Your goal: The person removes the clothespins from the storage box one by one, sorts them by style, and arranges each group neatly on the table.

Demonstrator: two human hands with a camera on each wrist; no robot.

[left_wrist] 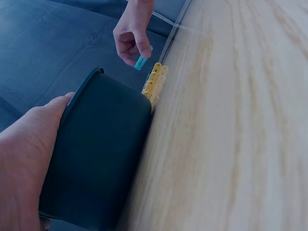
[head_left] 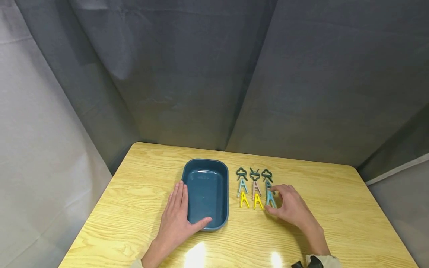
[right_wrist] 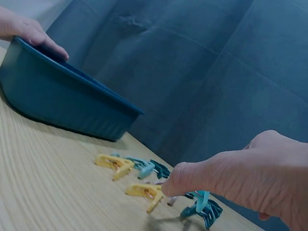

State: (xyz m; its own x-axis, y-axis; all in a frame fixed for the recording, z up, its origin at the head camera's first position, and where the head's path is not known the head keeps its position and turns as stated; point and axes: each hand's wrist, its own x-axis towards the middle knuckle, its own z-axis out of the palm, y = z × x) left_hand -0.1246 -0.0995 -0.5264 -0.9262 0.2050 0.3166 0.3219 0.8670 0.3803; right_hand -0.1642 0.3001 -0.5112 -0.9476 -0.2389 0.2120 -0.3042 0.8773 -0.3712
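Note:
My right hand (head_left: 293,206) pinches a light blue clothespin (head_left: 270,200) between thumb and fingers at the right end of the clothespin rows. In the left wrist view this clothespin (left_wrist: 141,62) is held above the yellow clothespins. My left hand (head_left: 175,217) rests with straight fingers along the left rim of a dark blue plastic tub (head_left: 207,193), its thumb over the near rim. Left of the right hand lie two yellow clothespins (head_left: 257,202), a pale blue clothespin (head_left: 242,186) and a pink clothespin (head_left: 256,188). A teal clothespin (head_left: 267,185) is partly behind the fingers.
Three dark green clips (head_left: 254,175) form the far row, behind the clothespins. The wooden table (head_left: 348,216) stretches to both sides of the tub. Grey curtains (head_left: 187,93) hang along its back edge, and a lighter cloth (head_left: 43,149) hangs at the left.

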